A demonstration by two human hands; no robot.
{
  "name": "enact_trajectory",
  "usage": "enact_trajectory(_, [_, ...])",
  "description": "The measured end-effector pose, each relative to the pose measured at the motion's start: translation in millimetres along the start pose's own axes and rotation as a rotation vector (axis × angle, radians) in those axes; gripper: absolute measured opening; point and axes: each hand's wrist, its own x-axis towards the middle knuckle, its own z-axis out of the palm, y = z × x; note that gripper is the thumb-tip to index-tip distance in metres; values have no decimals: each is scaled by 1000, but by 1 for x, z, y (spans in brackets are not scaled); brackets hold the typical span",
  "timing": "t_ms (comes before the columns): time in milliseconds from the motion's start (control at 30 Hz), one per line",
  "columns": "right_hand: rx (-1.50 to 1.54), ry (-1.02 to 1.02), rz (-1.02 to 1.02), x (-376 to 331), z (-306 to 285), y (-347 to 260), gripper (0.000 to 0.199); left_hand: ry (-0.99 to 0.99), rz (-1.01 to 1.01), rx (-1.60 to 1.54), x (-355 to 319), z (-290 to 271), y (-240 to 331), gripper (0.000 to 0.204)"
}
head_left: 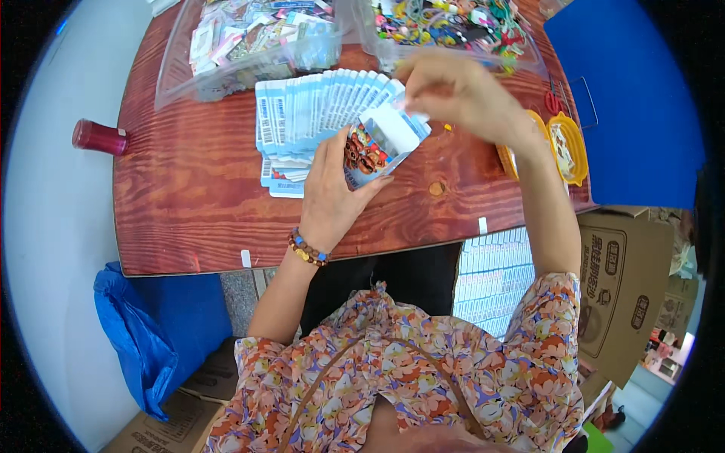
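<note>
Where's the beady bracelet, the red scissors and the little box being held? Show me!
Bracelet (305, 253): head view, on its middle beads.
Red scissors (552, 103): head view, on the handles.
Little box (365, 160): head view, on its printed front.

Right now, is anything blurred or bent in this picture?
Head view: the right hand is blurred at the fingers; the left hand and the printed box it holds look sharper; the wooden table has bowed edges; the picture's corners are black.
</note>
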Motion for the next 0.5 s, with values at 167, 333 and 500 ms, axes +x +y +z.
enact_trajectory(167, [-302, -22, 105, -51, 16, -26, 14, -77, 53, -34, -3, 22, 26, 84])
enact_trajectory(333, [-139, 349, 235, -110, -19, 4, 17, -125, -2, -103, -17, 31, 28, 86])
enact_trajectory(500, [-328, 351, 763, -184, -68, 64, 21, -220, -17, -205, -21, 54, 45, 84])
